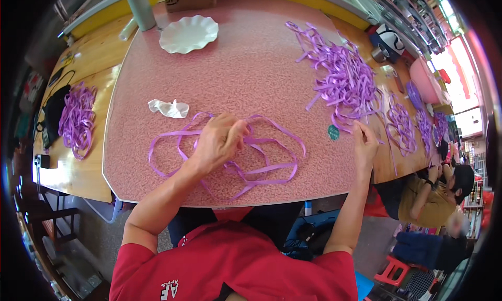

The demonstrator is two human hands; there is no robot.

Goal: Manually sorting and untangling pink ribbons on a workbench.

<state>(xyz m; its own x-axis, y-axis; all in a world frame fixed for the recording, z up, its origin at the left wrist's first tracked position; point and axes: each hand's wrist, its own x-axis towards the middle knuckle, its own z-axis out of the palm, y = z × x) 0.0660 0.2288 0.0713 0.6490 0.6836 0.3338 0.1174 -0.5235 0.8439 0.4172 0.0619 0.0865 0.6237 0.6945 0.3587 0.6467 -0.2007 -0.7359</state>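
My left hand (222, 140) is closed over the middle of several loose loops of purple ribbon (252, 183) lying on the pink table cover (251, 65). Its thumb and fingers press together on the strands, partly hiding them. Farther right, my right hand (365, 145) pinches with thumb and fingertips at the near edge of a big heap of purple ribbon (345, 84). A strand of the heap runs to those fingertips; the exact grip is too small to make out. Just left of that hand lies a round green tag or sticker (333, 132).
A crumpled white tissue (170, 108) and a scalloped white plate (188, 35) sit farther back. More purple ribbon lies at left (78, 118) and right (401, 129). A grey-green cylinder (139, 8) and a cardboard box (188, 0) stand at the back. Another person (429, 196) sits at right.
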